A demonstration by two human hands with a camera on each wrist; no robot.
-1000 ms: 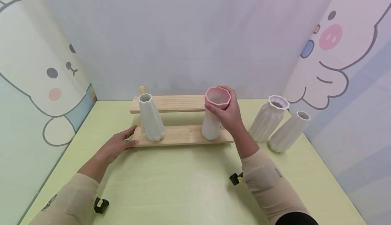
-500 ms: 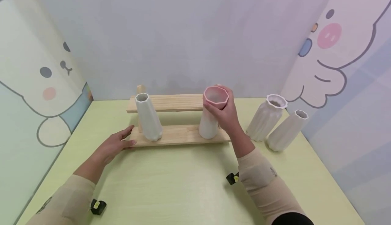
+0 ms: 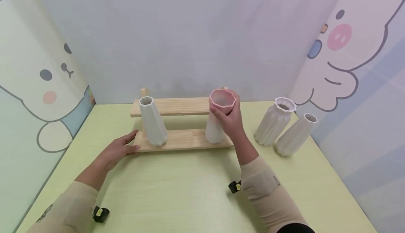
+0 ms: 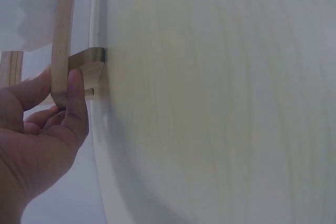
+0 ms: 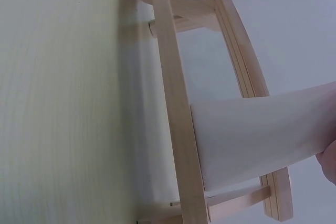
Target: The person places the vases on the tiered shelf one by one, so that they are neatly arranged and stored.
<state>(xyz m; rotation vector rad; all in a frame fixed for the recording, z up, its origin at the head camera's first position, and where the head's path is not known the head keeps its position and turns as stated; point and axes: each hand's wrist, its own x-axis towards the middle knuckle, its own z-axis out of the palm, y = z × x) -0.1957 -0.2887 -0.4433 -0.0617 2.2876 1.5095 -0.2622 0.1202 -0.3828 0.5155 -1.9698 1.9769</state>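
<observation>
A two-tier wooden shelf stands at the back of the table. My left hand pinches the left end of its lower board; the left wrist view shows thumb and fingers on either side of the board. On the right part of that board a pink-to-white vase stands upright. My right hand grips the vase near its pink rim. In the right wrist view the vase's base meets the board, and only a bit of the hand shows. A slender white vase stands on the board's left part.
Two more white vases stand on the table to the right: a ribbed one with a flared rim and a tapered one. Behind the shelf rises a pale wall, with cartoon-printed panels at both sides.
The whole head view has shifted slightly. My right forearm has swung a little to the left, while its grip on the pink-to-white vase stays. The left hand keeps its hold on the shelf.
</observation>
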